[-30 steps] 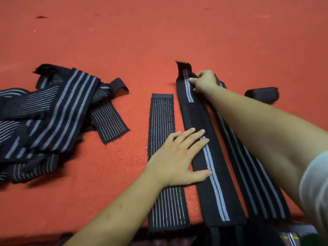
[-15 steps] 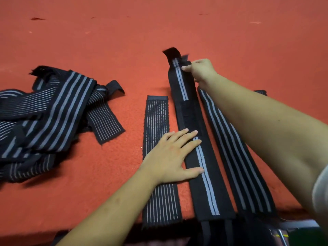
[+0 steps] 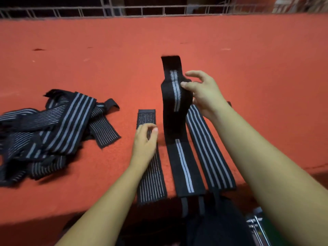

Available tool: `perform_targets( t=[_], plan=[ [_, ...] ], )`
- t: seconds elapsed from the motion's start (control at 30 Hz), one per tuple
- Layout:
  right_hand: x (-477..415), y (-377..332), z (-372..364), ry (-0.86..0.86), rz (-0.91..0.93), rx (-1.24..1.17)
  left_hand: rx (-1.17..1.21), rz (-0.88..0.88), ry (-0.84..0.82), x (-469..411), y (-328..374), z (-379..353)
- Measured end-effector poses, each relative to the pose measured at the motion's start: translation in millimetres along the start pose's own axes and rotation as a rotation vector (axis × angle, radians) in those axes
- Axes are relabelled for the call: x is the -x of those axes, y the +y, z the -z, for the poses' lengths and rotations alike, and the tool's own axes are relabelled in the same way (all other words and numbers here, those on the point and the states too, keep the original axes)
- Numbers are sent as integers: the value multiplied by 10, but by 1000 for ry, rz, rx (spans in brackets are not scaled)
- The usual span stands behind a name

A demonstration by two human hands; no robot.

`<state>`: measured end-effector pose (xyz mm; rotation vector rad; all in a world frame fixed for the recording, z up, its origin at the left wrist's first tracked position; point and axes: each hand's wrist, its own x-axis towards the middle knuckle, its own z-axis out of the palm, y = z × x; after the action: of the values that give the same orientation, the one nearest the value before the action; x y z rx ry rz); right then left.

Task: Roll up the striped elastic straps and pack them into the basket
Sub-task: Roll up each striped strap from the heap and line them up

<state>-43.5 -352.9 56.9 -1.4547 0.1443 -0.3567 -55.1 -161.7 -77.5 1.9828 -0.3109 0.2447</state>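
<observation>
Now: middle strap, far end newly raised off the worktop at 12 o'clock, pinched in my right hand; my left hand, shifted to 9 o'clock, lies loose on the thin-striped strap; rolling likely next.

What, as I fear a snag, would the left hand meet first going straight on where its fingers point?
Probably only the far end of the thin-striped strap under the left hand, then bare red surface. The middle strap, held up by the right hand, stands to one side; depth is unclear.
</observation>
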Motion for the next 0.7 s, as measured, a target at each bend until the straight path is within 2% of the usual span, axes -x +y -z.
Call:
perform_targets(
  t=[0.1, 0.23, 0.37, 0.53, 0.7],
  plan=[
    [454, 48, 95, -67, -13, -48, 361, 173, 93, 60, 405, 112],
    [903, 299, 84, -95, -115, -85, 641, 278, 14, 258, 660, 64],
    [1200, 461, 57, -55, -228, -111, 633, 327, 39, 457, 701, 29],
    [1315, 542, 69, -15, -174, -5, 600, 310, -17, 560, 724, 81],
    [1334, 502, 101, -82, -156, -5, 739, 381, -55, 549, 834, 150]
  ],
)
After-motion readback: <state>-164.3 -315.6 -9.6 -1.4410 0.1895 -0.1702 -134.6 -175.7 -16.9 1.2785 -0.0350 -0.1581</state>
